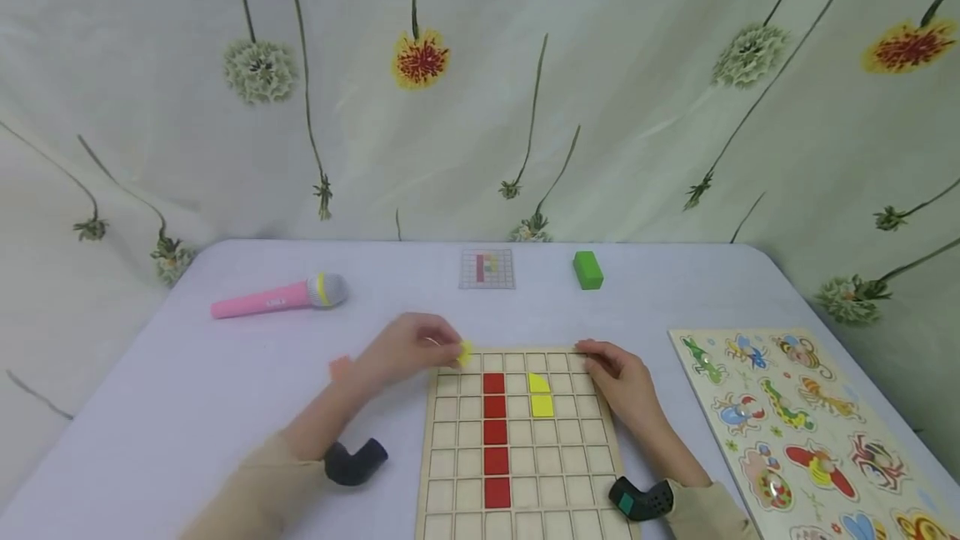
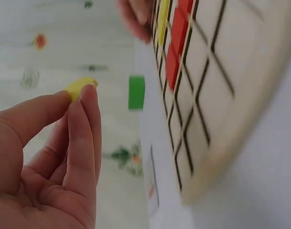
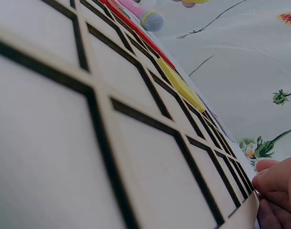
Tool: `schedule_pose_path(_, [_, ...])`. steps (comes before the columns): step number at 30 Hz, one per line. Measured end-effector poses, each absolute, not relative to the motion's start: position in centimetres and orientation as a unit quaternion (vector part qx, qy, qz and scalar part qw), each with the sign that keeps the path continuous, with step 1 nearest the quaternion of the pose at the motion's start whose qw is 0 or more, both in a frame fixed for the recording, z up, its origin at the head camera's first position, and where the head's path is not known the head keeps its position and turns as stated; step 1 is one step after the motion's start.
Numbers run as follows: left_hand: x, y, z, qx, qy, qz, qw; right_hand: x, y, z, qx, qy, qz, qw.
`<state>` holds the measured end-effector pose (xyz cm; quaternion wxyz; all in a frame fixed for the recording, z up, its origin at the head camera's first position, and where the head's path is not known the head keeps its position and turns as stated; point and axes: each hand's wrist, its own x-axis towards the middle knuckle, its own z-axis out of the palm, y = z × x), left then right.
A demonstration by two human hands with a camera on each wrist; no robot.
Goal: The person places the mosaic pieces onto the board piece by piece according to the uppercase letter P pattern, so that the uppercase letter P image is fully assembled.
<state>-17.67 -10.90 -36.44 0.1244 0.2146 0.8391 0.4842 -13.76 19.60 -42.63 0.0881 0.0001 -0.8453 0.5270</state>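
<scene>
A wooden grid board (image 1: 467, 457) lies on the table with a column of red square tiles (image 1: 496, 433) in it. To their right sit a yellow square tile (image 1: 542, 406) and, just above, a yellow tile with a rounded corner (image 1: 537, 382). My left hand (image 1: 412, 348) pinches a small yellow tile (image 2: 81, 87) between thumb and fingertips, over the board's far left corner; its full shape is hidden by the fingers. At the far right corner, my right hand (image 1: 621, 377) holds the board's edge, as the right wrist view also shows (image 3: 279, 183).
Behind the board lie a small pattern card (image 1: 487, 269) and a green block (image 1: 588, 270). A pink toy microphone (image 1: 277, 300) is at the back left. An orange-red piece (image 1: 340, 367) lies by my left forearm. An insect puzzle board (image 1: 806, 432) occupies the right side.
</scene>
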Motion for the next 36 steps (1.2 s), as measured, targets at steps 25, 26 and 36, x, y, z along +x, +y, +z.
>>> schedule_pose_path(25, [-13.6,-1.2,-38.6,0.318,0.845,0.403,0.152,-14.0,19.5,-42.5,0.005,-0.838,0.539,0.085])
schedule_pose_path(26, [-13.7,-1.2,-38.5,0.317,0.845,0.402,0.153,-14.0,19.5,-42.5,0.006,-0.839,0.537,0.086])
schedule_pose_path(36, [-13.6,-1.3,-38.5,0.326,0.859,0.373,0.129,-13.9,19.6,-42.6,0.006,-0.838,0.538,0.091])
